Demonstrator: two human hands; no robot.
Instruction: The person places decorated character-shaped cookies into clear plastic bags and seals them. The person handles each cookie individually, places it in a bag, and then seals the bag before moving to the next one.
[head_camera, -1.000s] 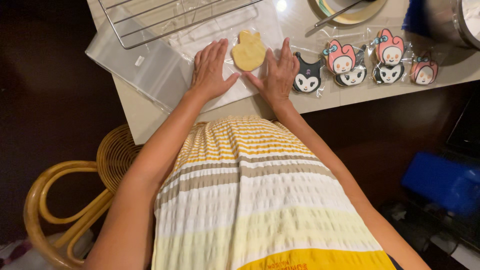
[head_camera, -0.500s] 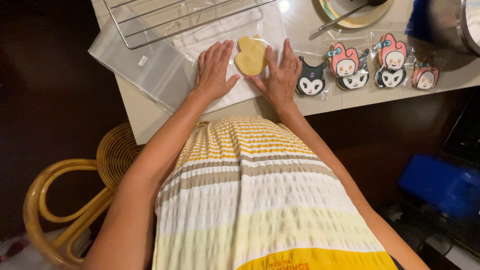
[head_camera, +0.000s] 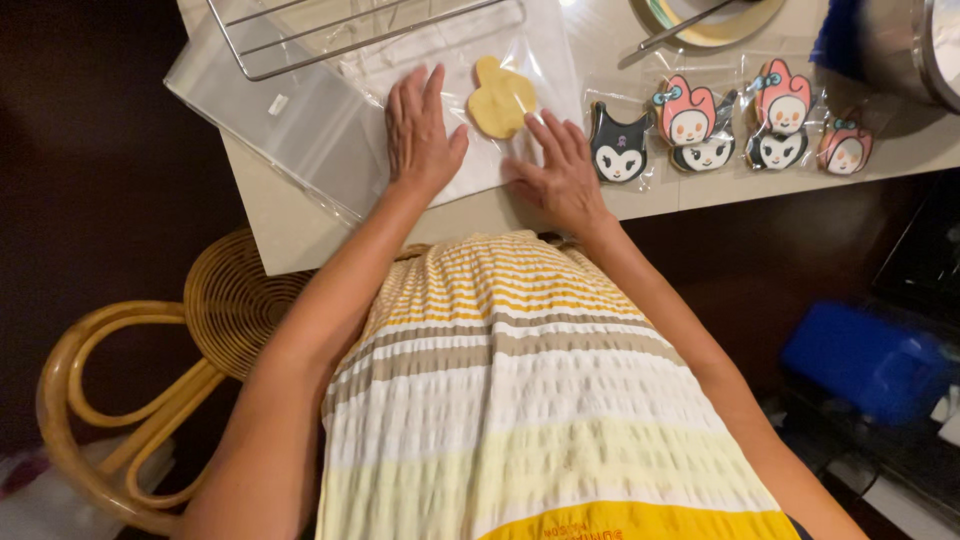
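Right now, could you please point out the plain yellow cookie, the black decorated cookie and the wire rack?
plain yellow cookie (head_camera: 501, 97), head view, middle of its top face
black decorated cookie (head_camera: 620, 150), head view, on its white face
wire rack (head_camera: 262, 62), head view, near edge wire

The wire rack (head_camera: 360, 30) is cut off by the top edge, so its far side cannot be seen. To its right, the plate (head_camera: 715, 25) shows only its near rim, and the utensil (head_camera: 680, 25) lying on it loses its working end past the same edge. Further right of the rack, a metal pot (head_camera: 925, 45) runs out at the corner. A blue thing (head_camera: 865, 360) far below the rack, beneath the desk (head_camera: 300, 230), is too blurred to identify.
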